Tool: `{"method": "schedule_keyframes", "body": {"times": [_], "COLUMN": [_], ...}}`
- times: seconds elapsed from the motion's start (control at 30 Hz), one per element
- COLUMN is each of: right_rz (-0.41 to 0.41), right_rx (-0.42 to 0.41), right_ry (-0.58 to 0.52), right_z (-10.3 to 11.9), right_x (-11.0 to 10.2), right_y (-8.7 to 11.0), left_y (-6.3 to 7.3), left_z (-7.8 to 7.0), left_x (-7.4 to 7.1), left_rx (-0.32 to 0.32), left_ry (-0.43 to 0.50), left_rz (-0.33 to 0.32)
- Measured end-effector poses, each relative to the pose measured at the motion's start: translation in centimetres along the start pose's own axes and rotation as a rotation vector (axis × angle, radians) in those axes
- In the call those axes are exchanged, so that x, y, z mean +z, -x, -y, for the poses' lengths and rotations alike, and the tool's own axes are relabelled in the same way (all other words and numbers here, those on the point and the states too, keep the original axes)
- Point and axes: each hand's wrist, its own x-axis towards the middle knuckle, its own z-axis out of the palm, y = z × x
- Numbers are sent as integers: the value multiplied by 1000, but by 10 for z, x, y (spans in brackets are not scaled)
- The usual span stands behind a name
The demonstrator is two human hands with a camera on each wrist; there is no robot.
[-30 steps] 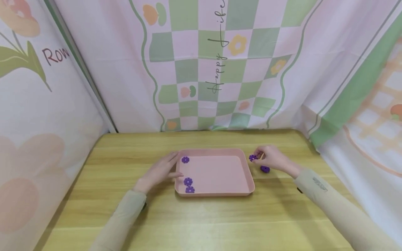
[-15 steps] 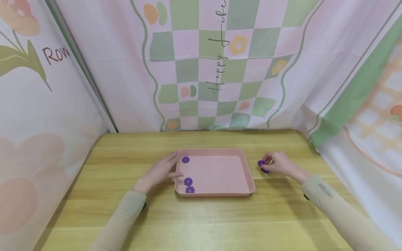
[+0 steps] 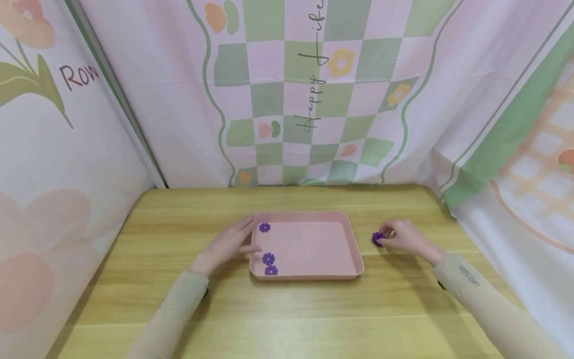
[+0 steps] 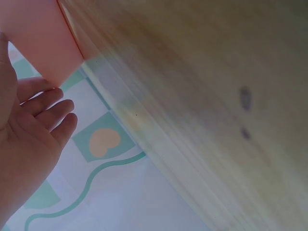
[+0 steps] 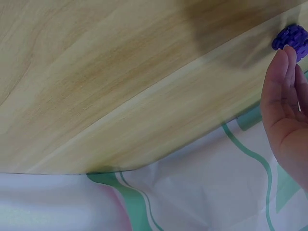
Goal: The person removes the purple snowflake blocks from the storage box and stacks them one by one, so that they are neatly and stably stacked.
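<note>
Right of the pink tray (image 3: 309,249), my right hand (image 3: 405,238) pinches purple flower-shaped snowflake discs (image 3: 377,239) down at the wooden table. In the right wrist view those discs (image 5: 292,40) form a small stack at the fingertips; how many the fingers hold is hidden. My left hand (image 3: 226,245) rests on the tray's left rim, its fingers fairly straight along the outside and its thumb reaching over the edge. In the left wrist view the left hand (image 4: 36,125) touches the pink tray wall (image 4: 45,38). Three purple snowflake discs (image 3: 268,259) lie inside the tray along its left side.
The wooden table (image 3: 309,319) extends around the tray on all sides. Behind it hangs a checked green and white curtain (image 3: 298,99). More printed cloth (image 3: 76,149) closes off the left, and a curtain (image 3: 515,164) closes off the right.
My right hand has moved right and down, bringing the snowflake disc it held beside the tray onto the purple stack on the table. The left hand and tray have stayed put.
</note>
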Motion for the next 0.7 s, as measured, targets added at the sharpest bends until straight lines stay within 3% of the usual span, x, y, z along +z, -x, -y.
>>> {"method": "schedule_keyframes", "body": {"times": [0.7], "right_rz": [26], "right_rx": [17], "right_ry": [22], "right_z": [0], "right_x": [1], "right_y": [2], "left_y": [-1], "left_z": [1], "left_x": [0], "left_rx": [5], "left_ry": [9], "left_rz": [0]}}
